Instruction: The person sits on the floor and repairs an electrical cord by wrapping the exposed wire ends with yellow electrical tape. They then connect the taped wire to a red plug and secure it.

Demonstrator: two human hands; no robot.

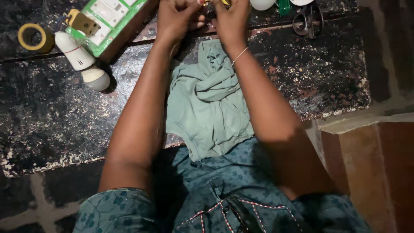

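Hands (207, 17) joined at top edge, small yellow item between fingertips, orientation hidden

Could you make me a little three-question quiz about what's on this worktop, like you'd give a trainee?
1. True or false: the white bulb lies on its side beside the green and white switchboard.
2. Which thing lies on the dark slab between the person's forearms? A) a green cloth B) a roll of tape C) scissors
3. Fill in: the yellow ring of tape sits at the slab's far ___ as the person sees it.

Key:
1. True.
2. A, the green cloth; the scissors lie beyond the right hand, and the left hand works close to it at the top edge.
3. Left.
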